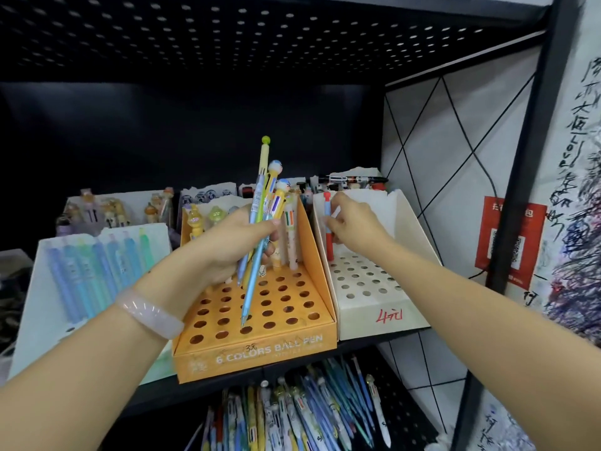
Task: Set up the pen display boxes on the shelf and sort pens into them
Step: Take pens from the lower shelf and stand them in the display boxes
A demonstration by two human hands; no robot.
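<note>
Over cream box (370, 281), right hand (351, 222) pinches red pen (329, 229).

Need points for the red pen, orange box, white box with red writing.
red pen (329, 247): head view, lower barrel below the right hand.
orange box (260, 356): head view, front panel at the printed lettering.
white box (388, 315): head view, front wall at the red writing.

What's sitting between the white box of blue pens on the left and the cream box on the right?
In the head view, the orange box marked "6 COLORS BALL PEN" stands between the white box and the cream box, its front holes mostly unfilled.
</note>
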